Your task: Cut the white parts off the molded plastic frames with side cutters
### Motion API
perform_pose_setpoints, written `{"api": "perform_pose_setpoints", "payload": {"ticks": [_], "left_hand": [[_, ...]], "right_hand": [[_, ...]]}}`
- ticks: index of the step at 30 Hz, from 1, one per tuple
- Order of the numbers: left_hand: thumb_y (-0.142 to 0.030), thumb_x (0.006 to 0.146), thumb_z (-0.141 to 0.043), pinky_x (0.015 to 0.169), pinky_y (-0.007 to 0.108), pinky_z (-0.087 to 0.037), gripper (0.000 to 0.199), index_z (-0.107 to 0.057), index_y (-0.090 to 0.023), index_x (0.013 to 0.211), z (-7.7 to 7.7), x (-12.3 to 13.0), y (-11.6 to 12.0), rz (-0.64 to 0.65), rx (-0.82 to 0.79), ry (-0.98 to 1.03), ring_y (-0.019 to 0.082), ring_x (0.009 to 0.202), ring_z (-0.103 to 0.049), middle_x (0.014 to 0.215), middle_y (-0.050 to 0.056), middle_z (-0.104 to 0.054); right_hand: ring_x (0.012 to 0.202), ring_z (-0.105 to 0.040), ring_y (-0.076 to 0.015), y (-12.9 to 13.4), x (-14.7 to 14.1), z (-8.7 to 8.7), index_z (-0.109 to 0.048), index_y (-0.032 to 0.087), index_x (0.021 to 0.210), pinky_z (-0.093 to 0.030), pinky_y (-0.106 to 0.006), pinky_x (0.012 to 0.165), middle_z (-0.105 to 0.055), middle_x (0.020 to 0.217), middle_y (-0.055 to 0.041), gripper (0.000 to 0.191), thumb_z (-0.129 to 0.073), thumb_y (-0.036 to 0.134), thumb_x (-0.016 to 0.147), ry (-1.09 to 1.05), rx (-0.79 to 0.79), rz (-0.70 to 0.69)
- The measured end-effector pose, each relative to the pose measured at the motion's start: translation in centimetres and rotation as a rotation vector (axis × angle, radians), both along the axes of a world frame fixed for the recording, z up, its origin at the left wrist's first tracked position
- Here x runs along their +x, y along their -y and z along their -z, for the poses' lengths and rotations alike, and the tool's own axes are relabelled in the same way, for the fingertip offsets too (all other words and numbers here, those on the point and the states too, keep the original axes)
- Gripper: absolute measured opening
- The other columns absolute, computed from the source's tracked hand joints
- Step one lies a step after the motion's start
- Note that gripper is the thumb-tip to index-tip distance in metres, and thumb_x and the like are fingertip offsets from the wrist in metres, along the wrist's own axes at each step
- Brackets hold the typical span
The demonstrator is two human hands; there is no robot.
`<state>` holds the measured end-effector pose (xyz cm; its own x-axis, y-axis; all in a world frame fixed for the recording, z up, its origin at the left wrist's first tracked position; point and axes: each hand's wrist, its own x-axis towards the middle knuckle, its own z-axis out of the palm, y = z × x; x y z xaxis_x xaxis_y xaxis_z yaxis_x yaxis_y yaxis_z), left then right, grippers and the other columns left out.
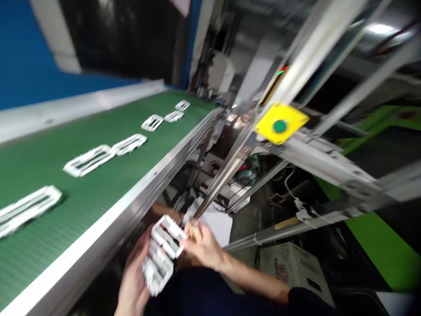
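My left hand (133, 283) and my right hand (202, 245) together hold a white plastic lattice frame (161, 252) low in the view, below the conveyor's edge. The left hand cradles its lower end, and the right fingers pinch its upper end. A small tan item (195, 231) shows at the right fingertips, too blurred to name. Several similar white frames lie in a row on the green conveyor belt (82, 127), the nearest (28, 210) at the left edge of the view. Neither hand touches the belt.
A metal side rail (131, 197) runs along the belt, close to my hands. To the right stand aluminium struts with a yellow plate (280, 123), a white box (292, 274) low down, and machinery behind. A blue wall (26, 52) rises beyond the belt.
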<state>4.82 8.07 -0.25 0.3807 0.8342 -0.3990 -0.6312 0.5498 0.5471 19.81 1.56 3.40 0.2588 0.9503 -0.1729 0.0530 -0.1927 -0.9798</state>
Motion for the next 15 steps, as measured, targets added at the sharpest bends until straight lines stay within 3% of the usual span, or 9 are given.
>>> {"api": "perform_pose_setpoints", "payload": {"ticks": [3, 5, 8, 15], "left_hand": [[-0.033, 0.075, -0.07, 0.051, 0.026, -0.054, 0.039, -0.062, -0.016, 0.109, 0.6, -1.3, 1.7, 0.009, -0.033, 0.128, 0.017, 0.06, -0.063, 0.089, 0.007, -0.069], [-0.04, 0.086, -0.056, 0.049, 0.027, -0.054, 0.036, -0.062, -0.014, 0.109, 0.7, -1.8, 1.8, 0.012, -0.042, 0.203, 0.017, 0.06, -0.063, 0.101, 0.011, -0.067], [-0.046, 0.093, -0.036, 0.054, 0.026, -0.055, 0.046, -0.062, -0.011, 0.106, 0.7, -2.4, 1.9, -0.049, -0.061, 0.251, 0.017, 0.067, -0.065, 0.113, 0.014, -0.062], [-0.047, 0.095, -0.026, 0.054, 0.025, -0.055, 0.056, -0.062, -0.006, 0.106, 0.9, -3.2, 3.2, -0.072, -0.076, 0.302, 0.017, 0.068, -0.065, 0.103, 0.017, -0.065]], "right_hand": [[0.061, -0.044, -0.0074, 0.0, 0.7, -0.4, -0.048, 0.018, 0.078, -0.04, -0.021, 0.059, -0.046, 0.071, 0.0044, 0.022, -0.067, 0.026, 0.071, 0.02, 0.118, -0.024], [0.06, -0.043, -0.0069, 0.0, 1.1, -0.5, -0.048, 0.018, 0.081, -0.04, -0.02, 0.058, -0.045, 0.071, 0.0047, 0.022, -0.067, 0.025, 0.072, 0.034, 0.149, -0.022], [0.06, -0.043, -0.0065, 0.4, 1.4, -0.4, -0.05, 0.019, 0.085, -0.04, -0.02, 0.058, -0.044, 0.072, 0.0049, 0.021, -0.067, 0.024, 0.075, 0.083, 0.16, -0.03], [0.06, -0.045, -0.0077, 0.6, 1.3, 0.1, -0.052, 0.019, 0.088, -0.041, -0.022, 0.059, -0.047, 0.073, 0.0038, 0.019, -0.066, 0.024, 0.077, 0.18, 0.159, -0.142]]}}
